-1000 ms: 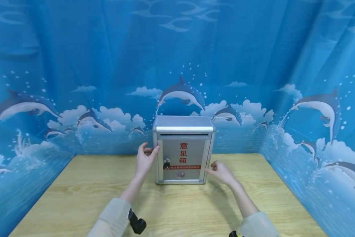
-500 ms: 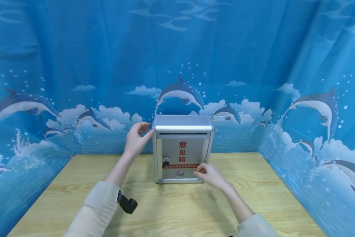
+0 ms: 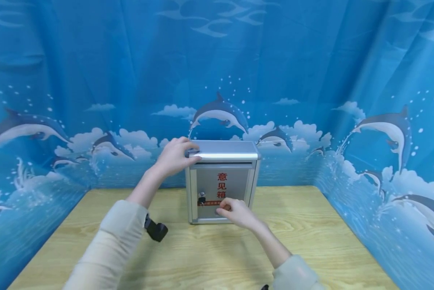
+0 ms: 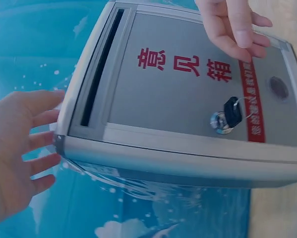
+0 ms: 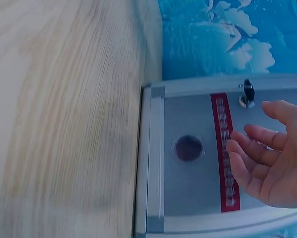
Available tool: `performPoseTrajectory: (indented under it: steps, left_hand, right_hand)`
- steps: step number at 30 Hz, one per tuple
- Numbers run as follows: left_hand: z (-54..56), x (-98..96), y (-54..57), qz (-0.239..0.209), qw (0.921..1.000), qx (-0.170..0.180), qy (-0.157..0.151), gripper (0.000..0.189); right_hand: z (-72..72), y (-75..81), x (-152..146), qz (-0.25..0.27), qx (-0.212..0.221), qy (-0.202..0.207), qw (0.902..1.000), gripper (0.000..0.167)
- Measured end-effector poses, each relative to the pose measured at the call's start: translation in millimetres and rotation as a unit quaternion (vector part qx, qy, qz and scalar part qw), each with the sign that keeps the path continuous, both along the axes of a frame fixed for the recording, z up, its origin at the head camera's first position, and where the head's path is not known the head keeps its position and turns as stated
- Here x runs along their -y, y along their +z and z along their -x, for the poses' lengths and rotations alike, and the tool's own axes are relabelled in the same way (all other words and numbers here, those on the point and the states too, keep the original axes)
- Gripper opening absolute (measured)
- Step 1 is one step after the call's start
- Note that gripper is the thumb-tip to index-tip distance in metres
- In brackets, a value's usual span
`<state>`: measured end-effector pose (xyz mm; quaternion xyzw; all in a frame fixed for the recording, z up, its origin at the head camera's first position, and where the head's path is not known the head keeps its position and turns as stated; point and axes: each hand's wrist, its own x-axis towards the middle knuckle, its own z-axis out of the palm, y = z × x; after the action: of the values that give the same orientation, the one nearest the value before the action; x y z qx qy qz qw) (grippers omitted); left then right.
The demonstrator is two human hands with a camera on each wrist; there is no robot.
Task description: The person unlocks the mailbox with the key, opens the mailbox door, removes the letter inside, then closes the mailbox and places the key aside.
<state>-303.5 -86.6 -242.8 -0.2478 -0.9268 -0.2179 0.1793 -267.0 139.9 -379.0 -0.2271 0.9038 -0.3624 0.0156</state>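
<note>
A silver metal suggestion box (image 3: 222, 185) stands upright on the table, red characters on its front door and a dark slot (image 4: 102, 69) near its top. In the door's lock (image 4: 220, 122) sits a black-headed key (image 4: 232, 111) on a ring. At the box's top left corner is my left hand (image 3: 176, 156), fingers spread and slightly bent, holding nothing; whether they touch the box I cannot tell. My right hand (image 3: 238, 212) hovers in front of the lower door, beside the key, its fingers loosely curled around nothing. It covers part of the red strip (image 5: 223, 148).
A pale wood-grain table (image 3: 166, 249) bears the box near its back edge. Blue curtains (image 3: 129, 60) printed with dolphins hang behind and on both sides. A black wrist camera (image 3: 156, 229) juts from the left sleeve.
My left hand has risen from the box's left side to its top corner. My right hand has moved leftward from the right edge to before the door. The box stays put.
</note>
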Motion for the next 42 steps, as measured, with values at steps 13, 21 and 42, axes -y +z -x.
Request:
performPoseTrajectory:
  steps: [13, 21, 42]
  left_hand:
    - [9.4, -12.6, 22.1, 0.108, 0.9934, 0.025, -0.029, 0.028]
    - [11.3, -14.0, 22.3, 0.123, 0.9915, 0.014, -0.040, 0.025]
    - [13.0, -11.1, 15.8, 0.103, 0.9940, 0.006, -0.037, 0.024]
  right_hand:
    - [1.3, 7.8, 47.8, 0.000, -0.092, -0.045, 0.9948, 0.026]
    - [-0.6, 4.9, 72.1, -0.133, -0.227, -0.141, 0.9545, 0.041]
    - [8.6, -12.2, 84.3, -0.124, -0.383, -0.127, 0.9065, 0.017]
